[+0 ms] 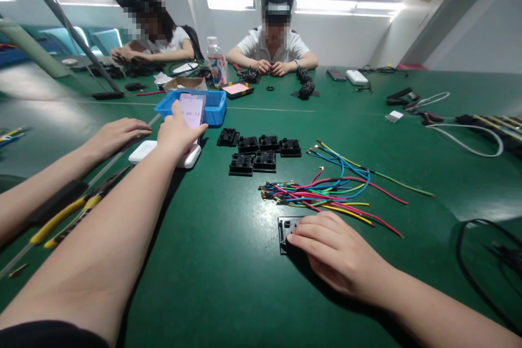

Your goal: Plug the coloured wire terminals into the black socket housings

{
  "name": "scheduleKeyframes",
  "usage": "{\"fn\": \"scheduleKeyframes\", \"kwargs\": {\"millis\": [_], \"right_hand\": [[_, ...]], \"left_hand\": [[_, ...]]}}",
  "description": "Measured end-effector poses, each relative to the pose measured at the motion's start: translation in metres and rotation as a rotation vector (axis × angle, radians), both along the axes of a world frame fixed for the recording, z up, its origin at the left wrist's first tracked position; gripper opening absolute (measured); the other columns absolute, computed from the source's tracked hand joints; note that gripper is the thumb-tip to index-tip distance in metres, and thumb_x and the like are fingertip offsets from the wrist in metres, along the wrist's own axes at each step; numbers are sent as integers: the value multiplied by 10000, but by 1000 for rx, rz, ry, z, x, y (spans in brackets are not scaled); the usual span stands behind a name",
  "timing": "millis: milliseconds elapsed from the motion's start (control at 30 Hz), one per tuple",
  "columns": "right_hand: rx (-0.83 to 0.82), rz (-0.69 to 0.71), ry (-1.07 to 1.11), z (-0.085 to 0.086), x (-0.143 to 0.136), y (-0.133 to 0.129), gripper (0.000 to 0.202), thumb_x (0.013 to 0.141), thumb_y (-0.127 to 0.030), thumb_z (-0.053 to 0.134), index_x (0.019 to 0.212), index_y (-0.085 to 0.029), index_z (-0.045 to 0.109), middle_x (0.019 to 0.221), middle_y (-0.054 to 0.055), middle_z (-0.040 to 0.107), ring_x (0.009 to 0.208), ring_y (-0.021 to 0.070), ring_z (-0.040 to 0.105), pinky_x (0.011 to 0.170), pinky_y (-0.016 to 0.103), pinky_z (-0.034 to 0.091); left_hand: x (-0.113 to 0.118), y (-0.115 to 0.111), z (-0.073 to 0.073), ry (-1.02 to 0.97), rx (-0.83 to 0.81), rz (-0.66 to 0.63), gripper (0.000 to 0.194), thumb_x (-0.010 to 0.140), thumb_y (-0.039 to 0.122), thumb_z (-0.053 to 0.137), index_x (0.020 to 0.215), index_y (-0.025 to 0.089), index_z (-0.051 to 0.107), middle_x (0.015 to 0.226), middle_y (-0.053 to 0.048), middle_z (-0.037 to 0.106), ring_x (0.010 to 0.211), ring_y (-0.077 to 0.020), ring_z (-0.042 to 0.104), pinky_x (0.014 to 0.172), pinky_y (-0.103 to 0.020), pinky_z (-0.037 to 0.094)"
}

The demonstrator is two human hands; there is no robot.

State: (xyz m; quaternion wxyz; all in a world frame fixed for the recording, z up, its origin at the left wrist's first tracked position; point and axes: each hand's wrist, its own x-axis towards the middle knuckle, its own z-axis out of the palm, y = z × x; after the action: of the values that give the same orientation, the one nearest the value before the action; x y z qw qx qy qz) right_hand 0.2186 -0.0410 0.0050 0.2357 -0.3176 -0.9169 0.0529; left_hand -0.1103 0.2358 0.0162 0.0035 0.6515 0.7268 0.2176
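Observation:
My left hand (175,133) is closed around the lower part of a phone (191,110), which shows a timer and leans at the blue bin (214,114). Under the phone lies a white device (191,159). My right hand (332,250) pinches a black plastic part (284,236) flat on the green table; its fingers hide the part's right side. Behind it are several similar black parts (265,161) in loose rows. A bundle of red, blue, green and yellow wires (326,194) with metal ends lies just beyond my right hand.
Another person's hand (122,133) rests at the left, near yellow-handled pliers (67,220). Two people sit across the green table (228,283). A bottle (216,62) stands behind the bin. Black cable (459,250) loops at the right edge.

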Motion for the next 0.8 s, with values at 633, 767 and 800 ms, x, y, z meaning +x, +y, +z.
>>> {"fn": "scheduleKeyframes", "kwargs": {"millis": [633, 767, 800], "right_hand": [[7, -5, 25, -5, -2, 6, 248, 854, -115, 531, 1090, -119, 606, 1049, 119, 674, 995, 220, 570, 856, 376, 494], [-47, -7, 5, -2, -1, 4, 246, 870, -109, 504, 1096, -141, 596, 1069, 110, 667, 1004, 216, 570, 836, 384, 490], [-67, -11, 0, -2, -1, 4, 243, 870, -113, 509, 1096, -145, 592, 1075, 108, 664, 1011, 216, 566, 844, 386, 488]], "left_hand": [[4, -4, 2, 43, -74, 42, 1020, 744, 635, 618, 1467, 94, 143, 1341, -293, 479, 1163, -450, 542, 892, -535, 462], [3, -7, 2, 53, -77, 13, 1015, 758, 678, 578, 1470, 110, 130, 1339, -282, 477, 1167, -454, 539, 899, -549, 455], [3, -8, 2, 55, -77, 11, 1025, 754, 689, 575, 1471, 109, 129, 1335, -286, 476, 1171, -458, 533, 897, -552, 453]]}}
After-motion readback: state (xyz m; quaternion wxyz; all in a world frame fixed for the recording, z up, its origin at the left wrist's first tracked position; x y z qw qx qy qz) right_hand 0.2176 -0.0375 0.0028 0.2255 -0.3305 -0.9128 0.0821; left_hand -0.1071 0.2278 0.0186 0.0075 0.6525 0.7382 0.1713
